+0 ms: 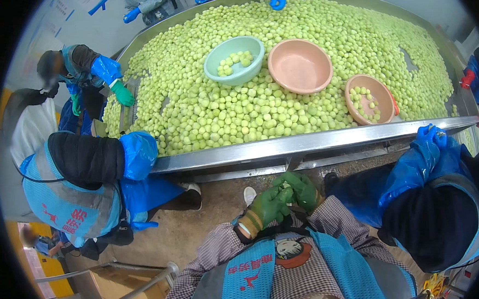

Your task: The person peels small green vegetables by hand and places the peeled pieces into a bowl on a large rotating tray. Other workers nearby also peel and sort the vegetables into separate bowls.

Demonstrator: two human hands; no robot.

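My left hand (268, 204) and my right hand (302, 189), both in green gloves, meet in front of my body, below the near edge of the steel sorting table (239, 151). Their fingers are bent towards each other. A small pale thing (286, 185) shows between them; the gloves mostly hide it, and I cannot tell which hand holds it. Beyond the rim spreads a thick layer of round, pale-green fruits (237, 121). Among these stand a light-green basin (235, 76) with several fruits, a pink basin (299, 65) without any, and a smaller pink basin (370, 100) with several.
Close by on the left stands a co-worker in a blue vest (77, 192); another in blue sleeves (424, 208) is at my right. More workers' gloved hands (277, 0) line the far side. Behind me on the left are a metal rail (121, 298) and a cardboard box (124, 286).
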